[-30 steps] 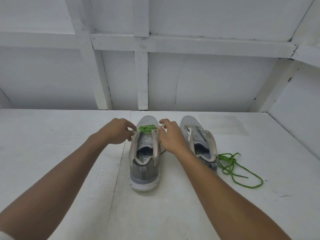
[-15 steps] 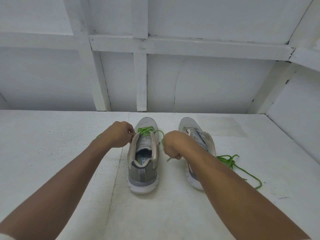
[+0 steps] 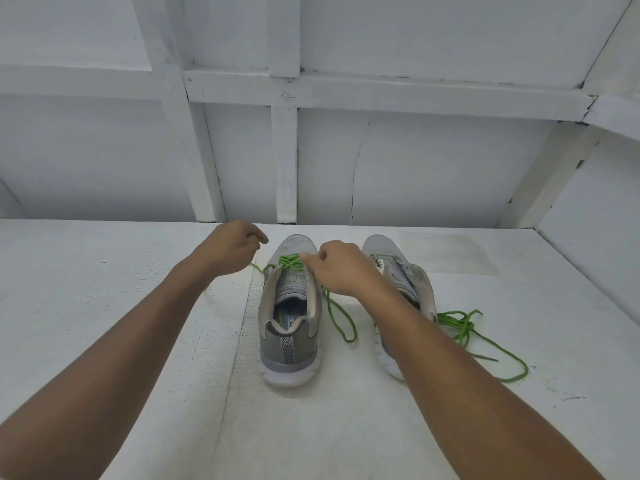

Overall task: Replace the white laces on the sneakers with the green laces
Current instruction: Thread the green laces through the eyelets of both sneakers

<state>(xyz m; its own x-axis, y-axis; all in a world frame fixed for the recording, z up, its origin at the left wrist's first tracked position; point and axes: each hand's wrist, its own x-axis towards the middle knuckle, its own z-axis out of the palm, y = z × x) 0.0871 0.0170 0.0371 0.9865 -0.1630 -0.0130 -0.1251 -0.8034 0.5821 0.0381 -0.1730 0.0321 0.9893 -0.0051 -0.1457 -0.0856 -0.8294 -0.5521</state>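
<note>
A person's left hand [image 3: 230, 249] and right hand [image 3: 341, 268] work a green lace [image 3: 290, 263] through the front eyelets of the left sneaker [image 3: 289, 317], a grey shoe standing heel toward the camera on a white table [image 3: 104, 306]. The right fingers [image 3: 306, 259] are curled and pinch the lace at the eyelets, and a loop trails from under that hand onto the table between the shoes. The left fingers are closed, apparently on a strand drawn out sideways. The unlaced right sneaker [image 3: 381, 245] stands alongside, a second green lace [image 3: 464, 327] lying loose just beside it.
</note>
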